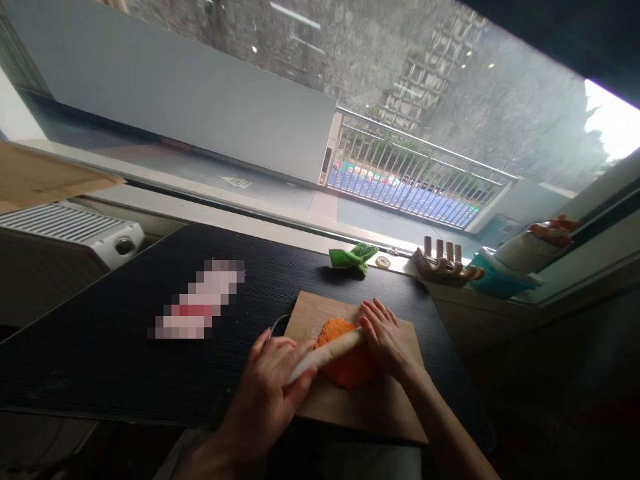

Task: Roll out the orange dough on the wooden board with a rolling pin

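A pale wooden rolling pin (336,349) lies slantwise across a flat round of orange dough (350,373). Under the dough is a light wooden cutting board (400,410). At the pin's near left end, my left hand (275,373) is closed round it, thumb along the near side. My right hand (385,333) grips the far right end, its fingers reaching over the pin and covering that tip. The pin touches the dough, part of which shows on either side of it.
The board rests on a black table (125,373). A green cloth (354,257) and a small roll of tape (383,262) are near the window sill. Farther right stand a brown rack (440,263) and a teal container (500,273). A blurred-out pinkish item (200,300) lies left.
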Available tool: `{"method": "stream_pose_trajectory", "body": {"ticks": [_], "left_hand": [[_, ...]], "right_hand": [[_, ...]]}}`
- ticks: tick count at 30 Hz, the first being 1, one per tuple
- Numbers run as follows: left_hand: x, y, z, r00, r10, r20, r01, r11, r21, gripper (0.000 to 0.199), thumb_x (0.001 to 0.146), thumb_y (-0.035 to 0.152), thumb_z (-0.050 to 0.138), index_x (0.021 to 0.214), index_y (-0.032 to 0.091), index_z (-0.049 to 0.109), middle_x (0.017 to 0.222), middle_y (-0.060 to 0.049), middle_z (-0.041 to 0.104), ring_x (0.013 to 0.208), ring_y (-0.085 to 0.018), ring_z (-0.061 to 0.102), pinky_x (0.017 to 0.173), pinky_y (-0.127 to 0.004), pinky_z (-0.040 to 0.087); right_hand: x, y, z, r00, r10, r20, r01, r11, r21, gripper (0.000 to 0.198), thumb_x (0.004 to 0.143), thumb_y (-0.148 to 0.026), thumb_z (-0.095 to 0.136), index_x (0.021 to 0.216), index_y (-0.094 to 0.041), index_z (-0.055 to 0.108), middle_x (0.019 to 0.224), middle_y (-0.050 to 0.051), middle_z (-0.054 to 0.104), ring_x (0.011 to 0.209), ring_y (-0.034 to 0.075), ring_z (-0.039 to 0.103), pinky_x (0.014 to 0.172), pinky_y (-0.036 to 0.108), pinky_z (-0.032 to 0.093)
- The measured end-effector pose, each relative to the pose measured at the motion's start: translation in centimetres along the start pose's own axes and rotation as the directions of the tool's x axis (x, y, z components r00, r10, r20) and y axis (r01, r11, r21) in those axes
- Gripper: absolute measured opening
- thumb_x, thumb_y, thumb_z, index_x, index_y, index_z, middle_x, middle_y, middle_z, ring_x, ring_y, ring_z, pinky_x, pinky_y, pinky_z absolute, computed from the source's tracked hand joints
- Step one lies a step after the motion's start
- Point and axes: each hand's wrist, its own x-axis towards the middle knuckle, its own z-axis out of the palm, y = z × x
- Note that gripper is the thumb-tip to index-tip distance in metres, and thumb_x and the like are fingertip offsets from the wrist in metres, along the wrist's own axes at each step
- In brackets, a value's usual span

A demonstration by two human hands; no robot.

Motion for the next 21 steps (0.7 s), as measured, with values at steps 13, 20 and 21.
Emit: {"method": "stream_pose_trajectory", "body": {"ticks": [13, 20, 21], "left_hand": [[4.7, -3.5, 1.2, 0.965, -0.226, 0.131, 0.256, 0.916, -0.308, 0.039, 0.077, 0.022, 0.052, 0.116, 0.023, 0.057, 0.098, -0.003, 0.06, 0.095, -0.018, 0.057, 0.087, -0.033, 0.046], [6.4, -3.6, 1.9, 0.975, -0.217, 0.045, 0.221, 0.929, -0.296, 0.028, 0.088, 0.031, 0.042, 0.105, 0.022, 0.063, 0.086, -0.002, 0.062, 0.084, -0.017, 0.057, 0.084, -0.035, 0.046], [6.3, -3.6, 2.0, 0.974, -0.224, 0.023, 0.221, 0.932, -0.286, 0.029, 0.088, 0.031, 0.041, 0.106, 0.022, 0.062, 0.087, -0.003, 0.062, 0.085, -0.018, 0.057, 0.086, -0.036, 0.045]], "right_hand": [[-2.5, -0.6, -1.2, 0.99, 0.128, -0.063, -0.129, 0.992, -0.014, 0.047, 0.096, -0.041, 0.027, 0.132, -0.018, 0.047, 0.142, 0.009, 0.041, 0.131, 0.022, 0.035, 0.106, 0.04, 0.03], [-4.1, -4.0, 0.5, 0.973, 0.228, -0.032, -0.23, 0.972, -0.054, 0.054, 0.096, -0.042, 0.02, 0.137, -0.015, 0.04, 0.146, 0.007, 0.034, 0.138, 0.023, 0.02, 0.11, 0.044, 0.02], [-5.4, -4.7, 0.8, 0.975, 0.218, -0.046, -0.221, 0.972, -0.076, 0.055, 0.095, -0.044, 0.02, 0.139, -0.014, 0.037, 0.147, 0.006, 0.03, 0.138, 0.023, 0.017, 0.111, 0.043, 0.018]]}}
